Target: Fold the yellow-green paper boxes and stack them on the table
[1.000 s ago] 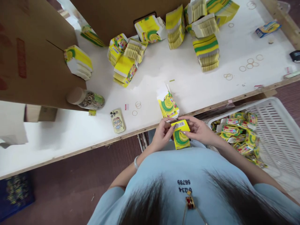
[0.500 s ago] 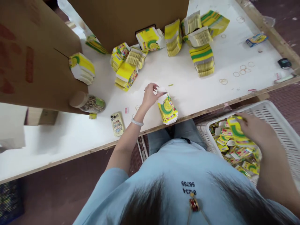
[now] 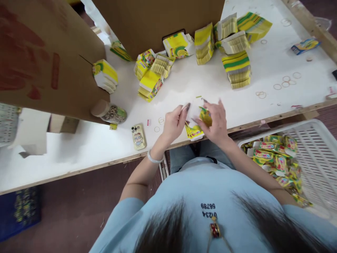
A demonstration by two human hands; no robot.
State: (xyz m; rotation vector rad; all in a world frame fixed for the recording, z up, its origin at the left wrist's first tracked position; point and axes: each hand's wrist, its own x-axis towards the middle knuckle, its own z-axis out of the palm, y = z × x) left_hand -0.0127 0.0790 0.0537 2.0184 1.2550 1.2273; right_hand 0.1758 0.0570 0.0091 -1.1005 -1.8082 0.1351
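Pinched at nine o'clock by left hand (image 3: pixel 175 121), clasped at three o'clock by right hand (image 3: pixel 214 121), both closed on it: flat carton (image 3: pixel 203 114), just above small stack (image 3: pixel 193 133) at counter (image 3: pixel 184 84) edge. Likely to crease under uneven pull, or to knock stack off toward six o'clock.

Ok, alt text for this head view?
Left hand and right hand hold a yellow carton over a small stack at the near edge of a white table. Carton stacks, rubber bands and a phone lie on it; a basket of cartons stands alongside.
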